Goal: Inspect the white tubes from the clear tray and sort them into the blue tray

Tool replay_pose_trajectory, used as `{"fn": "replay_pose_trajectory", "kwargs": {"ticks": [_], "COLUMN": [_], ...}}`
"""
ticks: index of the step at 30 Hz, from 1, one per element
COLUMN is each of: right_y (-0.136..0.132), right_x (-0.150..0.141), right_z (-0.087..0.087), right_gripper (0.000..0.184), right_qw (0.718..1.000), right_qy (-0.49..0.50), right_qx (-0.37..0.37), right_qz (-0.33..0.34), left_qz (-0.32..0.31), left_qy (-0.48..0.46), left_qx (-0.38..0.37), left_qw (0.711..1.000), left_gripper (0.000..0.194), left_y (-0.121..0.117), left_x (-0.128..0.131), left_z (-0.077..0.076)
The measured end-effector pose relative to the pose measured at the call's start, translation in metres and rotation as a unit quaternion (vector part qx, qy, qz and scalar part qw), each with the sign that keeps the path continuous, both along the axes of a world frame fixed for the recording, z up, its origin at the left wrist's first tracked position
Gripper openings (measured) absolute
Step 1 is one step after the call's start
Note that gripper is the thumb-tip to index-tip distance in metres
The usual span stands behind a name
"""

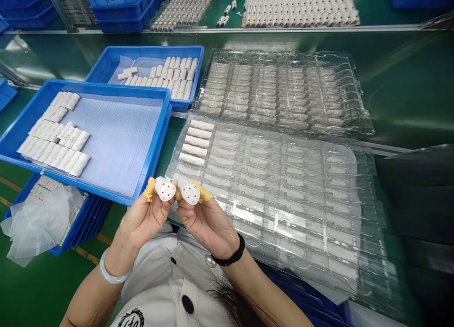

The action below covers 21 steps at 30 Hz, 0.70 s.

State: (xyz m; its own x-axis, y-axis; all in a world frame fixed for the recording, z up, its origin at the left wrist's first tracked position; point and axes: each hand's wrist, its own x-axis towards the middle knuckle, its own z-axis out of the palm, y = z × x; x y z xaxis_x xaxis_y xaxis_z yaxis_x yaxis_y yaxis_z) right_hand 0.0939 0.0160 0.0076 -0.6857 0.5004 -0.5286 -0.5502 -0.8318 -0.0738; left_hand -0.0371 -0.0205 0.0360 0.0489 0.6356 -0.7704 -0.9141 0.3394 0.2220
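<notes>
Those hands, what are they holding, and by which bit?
Left hand holds one white piece, right hand another white piece, both by the sides.

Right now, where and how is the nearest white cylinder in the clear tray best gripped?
Probably pinch the white cylinder around its middle, from above: it lies lengthwise in the clear tray, upper side exposed, with another cylinder close on its far side.

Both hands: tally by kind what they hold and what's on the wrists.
White cylinders, held: 2
Pale bangle, left wrist: 1
Black wristband, right wrist: 1
Total: 4
</notes>
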Motion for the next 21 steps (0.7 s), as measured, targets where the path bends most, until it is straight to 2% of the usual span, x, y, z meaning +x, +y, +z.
{"fn": "replay_pose_trajectory", "kwargs": {"ticks": [6, 10, 13, 18, 21], "right_y": [-0.001, -0.001, -0.001, 0.001, 0.001], "right_x": [0.002, 0.003, 0.008, 0.019, 0.019], "right_z": [-0.008, -0.007, -0.002, 0.007, 0.008], "right_gripper": [0.026, 0.026, 0.023, 0.020, 0.015], "right_qw": [0.998, 0.997, 0.988, 0.963, 0.956], "right_qy": [0.002, -0.012, -0.035, -0.070, -0.061], "right_qx": [0.056, 0.080, 0.152, 0.259, 0.288], "right_qz": [0.012, 0.011, 0.011, 0.011, 0.010], "left_qz": [0.001, -0.009, -0.017, -0.052, -0.086], "left_qy": [0.007, 0.015, 0.033, 0.083, 0.097], "left_qx": [0.009, 0.028, 0.073, 0.156, 0.177], "left_qw": [1.000, 0.999, 0.997, 0.983, 0.976], "left_gripper": [0.046, 0.050, 0.049, 0.029, 0.032], "left_y": [-0.001, -0.002, -0.003, -0.004, -0.004], "left_x": [0.001, 0.001, -0.001, -0.005, -0.003], "left_z": [-0.002, -0.006, -0.009, -0.011, -0.011]}}
